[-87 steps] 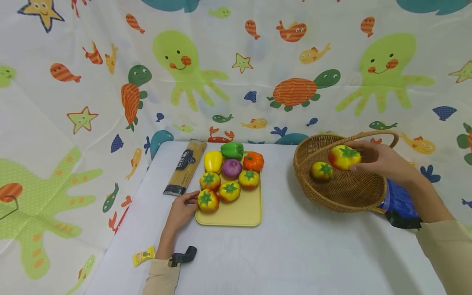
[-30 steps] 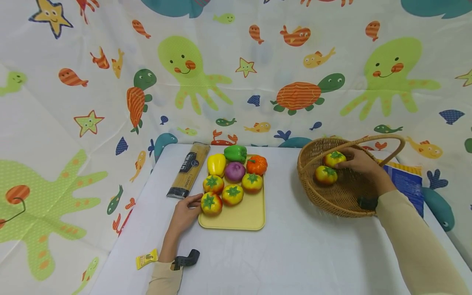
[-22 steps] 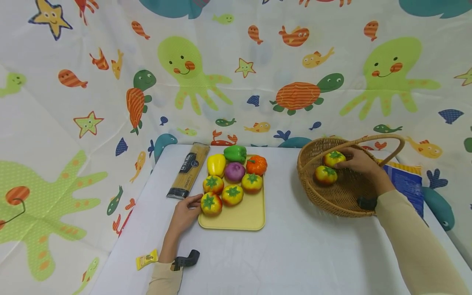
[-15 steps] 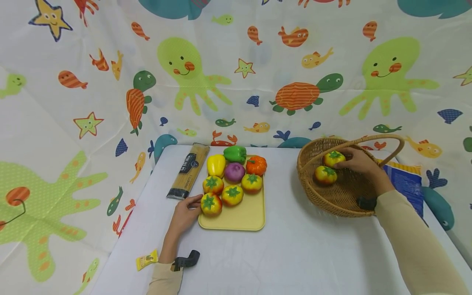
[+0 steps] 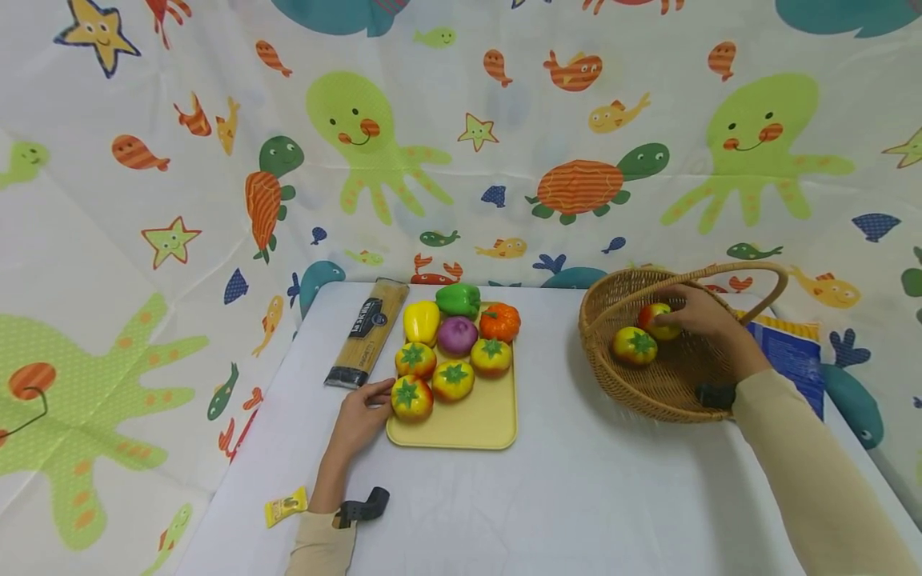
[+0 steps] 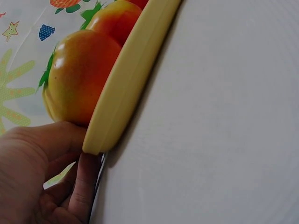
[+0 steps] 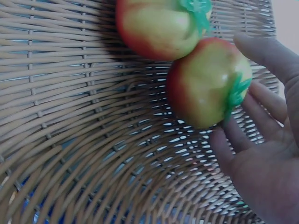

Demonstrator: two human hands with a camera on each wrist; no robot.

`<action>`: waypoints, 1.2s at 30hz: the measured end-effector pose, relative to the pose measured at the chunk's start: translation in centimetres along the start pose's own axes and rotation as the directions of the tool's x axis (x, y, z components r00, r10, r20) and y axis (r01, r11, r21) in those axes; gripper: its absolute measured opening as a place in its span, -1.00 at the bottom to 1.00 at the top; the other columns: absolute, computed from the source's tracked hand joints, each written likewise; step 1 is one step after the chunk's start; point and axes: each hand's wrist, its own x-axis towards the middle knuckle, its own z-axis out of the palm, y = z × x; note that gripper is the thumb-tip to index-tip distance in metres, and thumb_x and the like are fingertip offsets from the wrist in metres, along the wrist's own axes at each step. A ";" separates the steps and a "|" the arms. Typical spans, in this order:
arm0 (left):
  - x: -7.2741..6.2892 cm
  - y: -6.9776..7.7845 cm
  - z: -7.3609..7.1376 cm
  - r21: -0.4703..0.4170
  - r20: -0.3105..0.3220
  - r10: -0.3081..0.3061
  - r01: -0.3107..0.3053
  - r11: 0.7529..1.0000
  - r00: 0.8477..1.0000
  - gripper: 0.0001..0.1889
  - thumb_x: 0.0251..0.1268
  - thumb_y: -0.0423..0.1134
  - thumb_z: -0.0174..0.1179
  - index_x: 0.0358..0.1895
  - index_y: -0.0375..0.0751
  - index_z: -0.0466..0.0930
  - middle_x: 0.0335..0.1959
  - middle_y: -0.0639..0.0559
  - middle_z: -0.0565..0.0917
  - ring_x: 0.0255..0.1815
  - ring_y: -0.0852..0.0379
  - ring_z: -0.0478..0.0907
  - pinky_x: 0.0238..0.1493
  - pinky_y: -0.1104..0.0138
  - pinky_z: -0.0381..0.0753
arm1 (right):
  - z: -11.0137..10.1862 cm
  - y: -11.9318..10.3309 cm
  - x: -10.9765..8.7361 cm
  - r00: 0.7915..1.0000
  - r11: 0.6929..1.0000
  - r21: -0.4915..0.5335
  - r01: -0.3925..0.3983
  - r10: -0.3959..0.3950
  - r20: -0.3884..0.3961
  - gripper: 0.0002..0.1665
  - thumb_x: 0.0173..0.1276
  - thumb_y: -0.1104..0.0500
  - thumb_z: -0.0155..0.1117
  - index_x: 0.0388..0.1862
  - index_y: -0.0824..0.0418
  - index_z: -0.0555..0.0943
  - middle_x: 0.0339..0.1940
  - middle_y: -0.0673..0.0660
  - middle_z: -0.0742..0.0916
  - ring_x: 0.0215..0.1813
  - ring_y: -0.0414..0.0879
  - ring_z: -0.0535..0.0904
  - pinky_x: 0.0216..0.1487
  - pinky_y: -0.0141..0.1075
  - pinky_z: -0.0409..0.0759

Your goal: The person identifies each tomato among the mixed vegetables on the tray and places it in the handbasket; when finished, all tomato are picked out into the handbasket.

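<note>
In the head view, several red-and-yellow toy tomatoes (image 5: 453, 380) with green tops sit on a yellow tray (image 5: 461, 432). My left hand (image 5: 360, 418) pinches the tray's left edge beside the nearest tomato, thumb above and a finger below in the left wrist view. Inside a wicker basket (image 5: 605, 376) at the right lie two more such tomatoes. My right hand (image 5: 697, 310) reaches into it, fingers loosely spread around the farther tomato (image 7: 205, 84). That one leans against the other tomato (image 7: 159, 28). Fingertips touch or nearly touch its leafy side.
A yellow pepper (image 5: 421, 322), a green pepper (image 5: 458, 300), a purple onion (image 5: 457, 335) and an orange pumpkin (image 5: 500, 322) share the tray. Spaghetti (image 5: 367, 332) lies left of it, a small yellow packet (image 5: 286, 506) nearer. A blue bag (image 5: 788, 356) lies behind the basket.
My right hand has lowered a tomato into the basket beside the other. Since half a second ago that tomato has tipped, showing its red side. My left hand has stayed at the tray.
</note>
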 end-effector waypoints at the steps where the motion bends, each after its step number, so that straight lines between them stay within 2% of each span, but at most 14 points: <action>1: 0.0 0.0 0.0 0.003 -0.002 -0.003 0.003 1.000 1.000 -0.54 0.26 -0.34 0.28 0.26 -0.22 0.56 0.00 -0.06 0.66 -0.04 0.07 0.61 -0.04 0.26 0.62 | -0.1 -0.1 0.0 1.000 1.000 -0.007 -0.004 0.004 0.002 -0.07 0.29 -0.02 0.43 0.42 0.46 0.26 0.35 0.53 0.37 0.34 0.47 0.24 0.27 0.33 0.24; 6: -0.2 0.1 -0.1 0.009 -0.009 -0.001 0.001 1.000 1.000 -0.54 0.25 -0.35 0.28 0.25 -0.23 0.56 0.01 -0.07 0.65 -0.04 0.05 0.61 -0.05 0.27 0.62 | -0.6 -1.3 -0.3 1.000 1.000 -0.016 -0.024 0.024 0.015 -0.10 0.32 -0.08 0.38 0.42 0.41 0.29 0.37 0.51 0.37 0.36 0.47 0.23 0.28 0.34 0.21; 11: -0.2 0.0 -0.2 0.008 -0.014 0.007 -0.007 1.000 1.000 -0.54 0.25 -0.35 0.29 0.25 -0.26 0.56 0.00 -0.09 0.66 -0.04 0.03 0.61 -0.07 0.28 0.63 | -1.5 -3.8 -1.5 1.000 1.000 -0.002 0.009 -0.009 0.005 -0.17 0.32 -0.11 0.38 0.40 0.32 0.37 0.35 0.44 0.44 0.37 0.41 0.26 0.28 0.36 0.21; 15: -0.1 -0.2 -0.3 0.010 -0.020 0.009 -0.009 1.000 1.000 -0.54 0.26 -0.36 0.29 0.25 -0.26 0.56 0.01 -0.09 0.65 -0.04 0.04 0.61 -0.06 0.29 0.63 | -2.2 -6.1 -2.9 1.000 0.999 0.026 0.022 -0.022 0.001 -0.17 0.33 -0.16 0.35 0.43 0.26 0.36 0.34 0.39 0.47 0.37 0.39 0.29 0.25 0.36 0.26; 19: -0.1 -0.3 -0.4 0.009 -0.014 0.007 -0.006 1.000 1.000 -0.53 0.26 -0.36 0.28 0.26 -0.26 0.55 0.01 -0.09 0.65 -0.04 0.04 0.61 -0.06 0.29 0.63 | -2.3 -7.8 -4.7 1.000 1.000 -0.003 0.020 -0.020 -0.011 -0.17 0.35 -0.23 0.29 0.40 0.25 0.38 0.30 0.38 0.52 0.33 0.37 0.36 0.22 0.33 0.32; 23: -0.1 -0.3 -0.3 -0.002 -0.007 0.001 -0.001 1.000 1.000 -0.53 0.25 -0.36 0.29 0.26 -0.25 0.55 0.01 -0.09 0.66 -0.04 0.04 0.61 -0.06 0.29 0.63 | -2.1 -9.0 -7.0 0.995 0.995 -0.052 0.089 -0.091 -0.041 -0.27 0.41 -0.13 0.27 0.37 0.31 0.42 0.22 0.39 0.58 0.25 0.35 0.46 0.15 0.29 0.42; 25: -0.1 -0.2 -0.3 -0.006 -0.005 -0.001 0.001 1.000 1.000 -0.53 0.25 -0.36 0.29 0.26 -0.24 0.55 0.01 -0.08 0.66 -0.03 0.04 0.61 -0.05 0.28 0.63 | -1.9 -9.6 -8.2 0.989 0.989 -0.062 0.131 -0.135 -0.062 -0.33 0.42 -0.06 0.27 0.37 0.29 0.44 0.21 0.35 0.60 0.22 0.32 0.50 0.14 0.10 0.52; 27: -0.1 -0.2 -0.2 -0.009 -0.004 0.000 0.000 1.000 1.000 -0.53 0.25 -0.36 0.29 0.26 -0.24 0.55 0.02 -0.08 0.65 -0.03 0.04 0.61 -0.04 0.28 0.62 | -1.8 -10.2 -9.3 0.981 0.983 -0.066 0.173 -0.178 -0.073 -0.37 0.42 -0.01 0.28 0.36 0.26 0.45 0.21 0.32 0.61 0.20 0.30 0.52 0.08 -0.17 0.58; 30: 0.0 -0.1 -0.1 -0.006 -0.007 0.005 -0.005 1.000 1.000 -0.53 0.25 -0.35 0.30 0.26 -0.24 0.56 0.03 -0.08 0.65 -0.03 0.04 0.61 -0.03 0.28 0.62 | -1.3 -11.3 -10.8 0.977 0.981 -0.060 0.184 -0.189 -0.097 -0.41 0.40 0.00 0.32 0.34 0.15 0.50 0.21 0.22 0.63 0.17 0.22 0.56 -0.04 -0.52 0.50; 34: 0.1 -0.1 0.0 -0.008 -0.005 0.010 -0.010 1.000 1.000 -0.53 0.25 -0.35 0.30 0.26 -0.24 0.56 0.02 -0.08 0.65 -0.03 0.04 0.61 -0.02 0.26 0.62 | -0.2 -12.8 -12.4 0.973 0.981 -0.021 0.191 -0.192 -0.124 -0.45 0.33 0.01 0.40 0.29 -0.01 0.55 0.18 0.06 0.65 0.15 0.00 0.59 -0.06 -0.54 0.50; 36: 0.1 -0.1 0.0 -0.006 -0.002 0.009 -0.009 1.000 1.000 -0.53 0.26 -0.36 0.30 0.26 -0.23 0.55 0.02 -0.07 0.65 -0.03 0.05 0.61 -0.01 0.26 0.62 | 0.6 -13.6 -12.9 0.966 0.974 0.005 0.228 -0.225 -0.129 -0.43 0.29 0.06 0.44 0.28 -0.02 0.56 0.17 0.02 0.65 0.14 -0.16 0.57 -0.03 -0.55 0.49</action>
